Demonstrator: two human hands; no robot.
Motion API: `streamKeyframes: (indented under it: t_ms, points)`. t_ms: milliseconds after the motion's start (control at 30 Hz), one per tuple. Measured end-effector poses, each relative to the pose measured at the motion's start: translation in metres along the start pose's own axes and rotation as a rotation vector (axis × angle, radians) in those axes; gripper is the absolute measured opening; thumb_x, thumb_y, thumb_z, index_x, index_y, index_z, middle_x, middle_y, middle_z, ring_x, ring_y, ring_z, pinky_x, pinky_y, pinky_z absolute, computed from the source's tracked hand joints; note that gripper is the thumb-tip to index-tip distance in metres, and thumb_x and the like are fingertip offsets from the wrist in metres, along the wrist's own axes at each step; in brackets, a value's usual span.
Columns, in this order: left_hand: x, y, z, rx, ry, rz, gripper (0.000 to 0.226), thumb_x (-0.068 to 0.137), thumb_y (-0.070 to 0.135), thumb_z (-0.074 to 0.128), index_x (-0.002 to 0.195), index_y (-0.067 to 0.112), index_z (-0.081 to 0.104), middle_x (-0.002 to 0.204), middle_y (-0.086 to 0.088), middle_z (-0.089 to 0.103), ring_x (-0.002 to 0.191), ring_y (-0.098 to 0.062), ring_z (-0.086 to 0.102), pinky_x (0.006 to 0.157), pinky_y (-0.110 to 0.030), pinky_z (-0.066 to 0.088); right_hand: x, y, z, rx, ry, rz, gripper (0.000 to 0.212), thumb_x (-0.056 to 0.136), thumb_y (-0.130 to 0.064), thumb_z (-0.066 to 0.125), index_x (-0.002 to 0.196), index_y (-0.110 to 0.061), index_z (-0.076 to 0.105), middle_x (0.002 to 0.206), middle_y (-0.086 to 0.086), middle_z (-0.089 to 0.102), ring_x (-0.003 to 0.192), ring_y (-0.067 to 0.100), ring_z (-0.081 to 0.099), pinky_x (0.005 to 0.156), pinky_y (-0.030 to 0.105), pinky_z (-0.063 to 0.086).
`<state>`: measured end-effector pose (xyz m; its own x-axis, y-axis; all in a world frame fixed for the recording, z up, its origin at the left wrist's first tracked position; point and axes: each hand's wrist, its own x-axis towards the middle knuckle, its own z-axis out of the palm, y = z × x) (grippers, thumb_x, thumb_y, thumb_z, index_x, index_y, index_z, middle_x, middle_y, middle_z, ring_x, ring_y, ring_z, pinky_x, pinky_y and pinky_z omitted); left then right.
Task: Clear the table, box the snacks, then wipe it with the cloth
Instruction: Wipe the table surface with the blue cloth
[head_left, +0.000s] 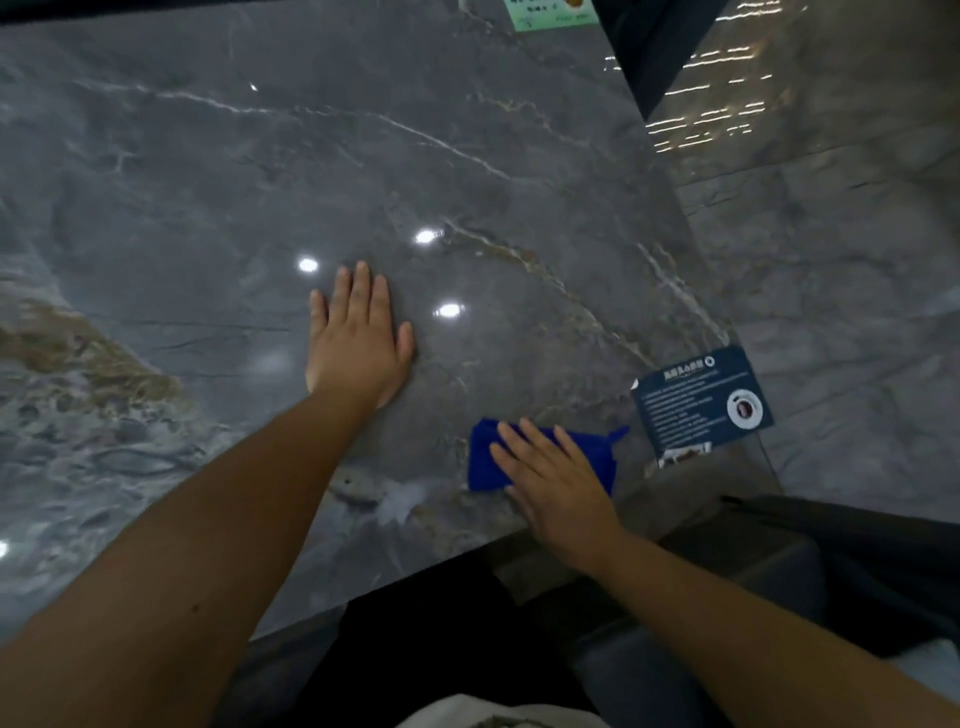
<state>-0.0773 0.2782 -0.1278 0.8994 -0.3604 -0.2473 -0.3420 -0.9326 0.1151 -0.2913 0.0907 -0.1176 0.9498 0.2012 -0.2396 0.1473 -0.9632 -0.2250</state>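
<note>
— What is the right hand (558, 486) doing?
— It presses flat on the blue cloth (540, 460) with straight fingers, near the table's (208, 182) front edge.
— And the left hand (358, 338)?
— Spread open, palm down on the bare grey marble, holding nothing, well apart from the cloth.
— Anything else there?
— A dark blue card (701, 402) at the right edge, and a green card (550, 13) at the far edge; its print is too blurred to read.
</note>
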Motion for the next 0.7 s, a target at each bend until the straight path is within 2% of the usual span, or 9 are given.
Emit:
streamKeyframes:
  t_ms: [100,167,233,267,400,533,633,700]
  points:
    - [0.0,-0.004,-0.007,-0.056,-0.028,0.031,0.068,0.098,0.05,0.022,0.152,0.011,0.013,0.161,-0.009,0.007,0.148,-0.026,0.0,0.119,-0.047,0.002,0.003,0.0,-0.01,0.248,0.023,0.085,0.045,0.094,-0.033,0.035,0.135,-0.02,0.049,0.144,-0.001,0.048,0.135,0.017,0.039,0.112,0.04,0.026]
    - [-0.007,-0.011,-0.016,-0.106,-0.051,0.041,0.066,0.099,0.048,0.024,0.152,0.011,0.016,0.161,-0.009,0.011,0.148,-0.026,0.004,0.119,-0.045,0.005,0.004,-0.001,-0.028,0.604,0.066,0.23,0.043,0.097,-0.033,0.037,0.134,-0.016,0.051,0.137,0.002,0.054,0.13,0.017,0.045,0.113,0.038,0.028]
    - [-0.025,-0.022,-0.024,-0.158,-0.028,0.027,0.064,0.099,0.046,0.027,0.151,0.01,0.02,0.16,-0.01,0.015,0.147,-0.027,0.009,0.119,-0.045,0.009,0.005,0.001,-0.05,0.896,0.119,0.425,0.036,0.101,-0.025,0.041,0.132,-0.012,0.052,0.127,0.003,0.058,0.121,0.019,0.051,0.105,0.026,0.035]
    - [-0.038,-0.029,-0.026,-0.186,-0.016,0.017,0.063,0.1,0.045,0.029,0.151,0.01,0.02,0.16,-0.011,0.015,0.147,-0.026,0.01,0.119,-0.045,0.01,0.004,0.005,-0.059,0.943,0.15,0.504,0.034,0.101,-0.024,0.041,0.131,-0.012,0.052,0.125,0.003,0.057,0.119,0.019,0.051,0.098,0.021,0.037]
    - [-0.1,-0.069,-0.025,-0.236,-0.003,-0.029,0.061,0.1,0.043,0.033,0.15,0.008,0.023,0.159,-0.012,0.019,0.147,-0.027,0.014,0.118,-0.047,0.013,0.002,0.015,-0.073,0.793,0.228,0.6,0.038,0.101,-0.033,0.038,0.136,-0.02,0.047,0.131,0.006,0.055,0.119,0.023,0.05,0.092,0.026,0.033]
    - [-0.16,-0.139,-0.01,-0.203,0.031,-0.114,0.062,0.098,0.046,0.028,0.146,0.008,0.032,0.156,-0.015,0.026,0.145,-0.031,0.018,0.116,-0.054,0.017,0.012,-0.016,-0.056,0.607,0.27,0.597,0.041,0.102,-0.03,0.033,0.138,-0.016,0.045,0.133,0.013,0.056,0.12,0.031,0.051,0.093,0.032,0.036]
    - [-0.199,-0.198,0.0,-0.186,0.072,-0.238,0.06,0.097,0.043,0.032,0.146,0.007,0.035,0.156,-0.016,0.026,0.145,-0.032,0.017,0.115,-0.055,0.011,0.022,-0.045,-0.026,0.339,0.149,0.487,0.048,0.101,-0.032,0.031,0.142,-0.008,0.038,0.149,0.015,0.037,0.137,0.033,0.035,0.109,0.04,0.029]
    - [-0.222,-0.236,0.004,-0.181,0.113,-0.324,0.058,0.099,0.039,0.036,0.145,0.005,0.035,0.155,-0.018,0.025,0.145,-0.034,0.017,0.115,-0.056,0.01,0.025,-0.047,-0.017,0.143,0.026,0.382,0.057,0.097,-0.04,0.026,0.145,-0.011,0.034,0.155,0.015,0.024,0.142,0.034,0.023,0.112,0.048,0.024]
